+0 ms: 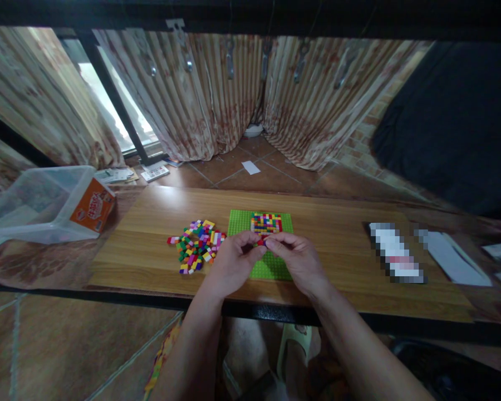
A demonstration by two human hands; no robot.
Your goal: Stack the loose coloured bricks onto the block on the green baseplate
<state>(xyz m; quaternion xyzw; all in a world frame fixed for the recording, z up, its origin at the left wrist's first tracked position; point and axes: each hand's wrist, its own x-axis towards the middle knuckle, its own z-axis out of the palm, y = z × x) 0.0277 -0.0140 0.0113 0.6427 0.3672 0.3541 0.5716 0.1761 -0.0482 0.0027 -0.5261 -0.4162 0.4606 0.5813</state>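
Pinched at the thumbs and index fingers: left hand (236,262) and right hand (301,260) close on a tiny red-and-purple plastic piece (261,242).
Head view: piece is over the square green studded plastic baseplate (239,223), just nearer the wearer than the multicoloured rectangle of plastic bricks (266,221) on it; one brick or two, too small to tell. Loose multicoloured plastic bricks (197,245) lie left. Likely very light, stiff, smooth, tough but easily dropped; best taken by opposite flat sides, studs and underside free.
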